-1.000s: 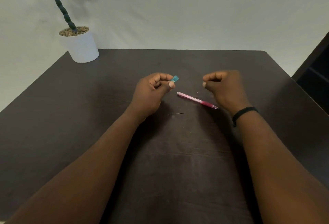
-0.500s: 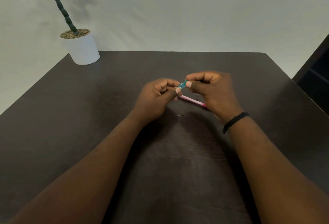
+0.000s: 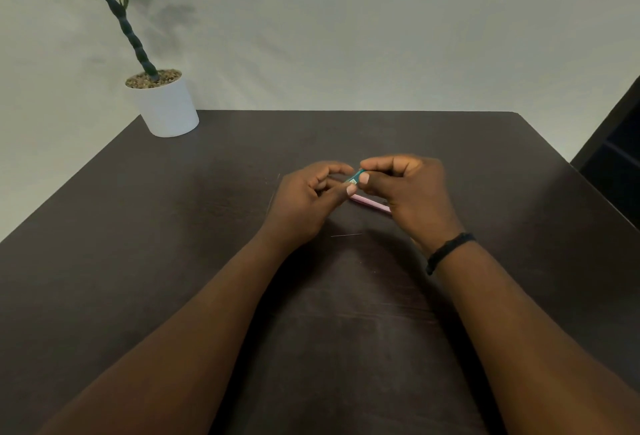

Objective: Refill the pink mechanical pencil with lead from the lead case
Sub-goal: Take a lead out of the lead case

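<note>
A small teal lead case (image 3: pixel 355 178) is pinched between both hands above the dark table (image 3: pixel 138 227). My left hand (image 3: pixel 308 199) holds its lower end with thumb and fingers. My right hand (image 3: pixel 405 189) grips its upper end with thumb and forefinger. The pink mechanical pencil (image 3: pixel 369 202) lies flat on the table just behind the hands, its right part hidden by my right hand. A thin single lead (image 3: pixel 346 235) lies on the table nearer to me.
A white pot with a green plant (image 3: pixel 166 105) stands at the table's far left corner. A dark piece of furniture (image 3: pixel 616 144) sits beyond the table's right edge. A black band circles my right wrist (image 3: pixel 448 251).
My right hand moved left from beside the pencil and closed on the free end of the lead case. The left hand kept hold of the case. The pencil stayed put.
</note>
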